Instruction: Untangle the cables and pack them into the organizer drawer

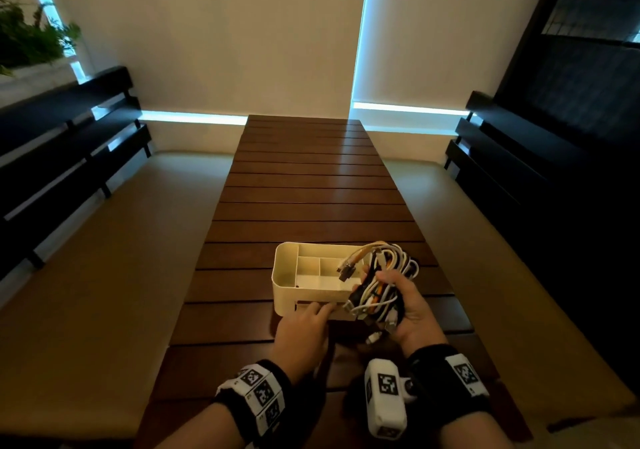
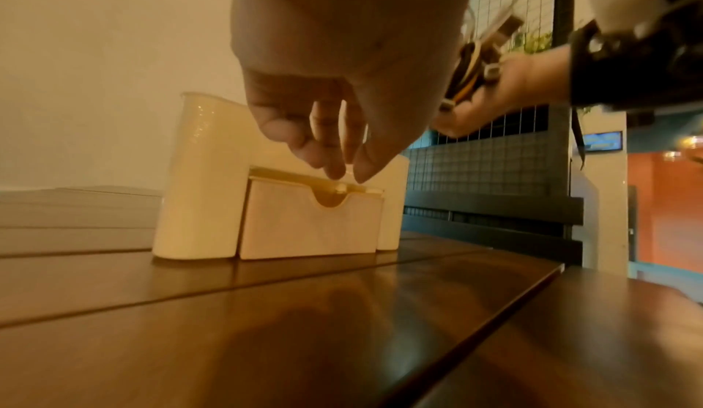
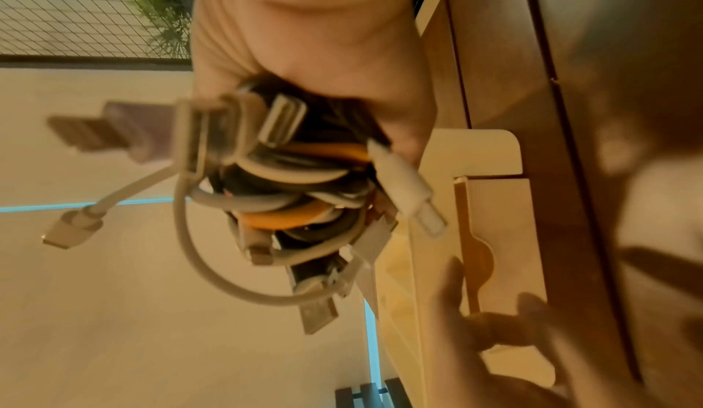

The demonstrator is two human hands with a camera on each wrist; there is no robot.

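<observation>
Apparently left hand [image 2: 334, 119] fingertips touch drawer [image 2: 310, 219]; right hand [image 1: 412, 306] grips cables [image 1: 381, 286].

A long, dark brown slatted wooden tabletop [image 1: 311, 185] is carrying a cream plastic organizer box [image 1: 282, 286] with open top compartments and a front drawer, sitting toward the near end, roughly midway between the side edges.

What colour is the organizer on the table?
The organizer is cream white, seen best in the left wrist view.
</observation>
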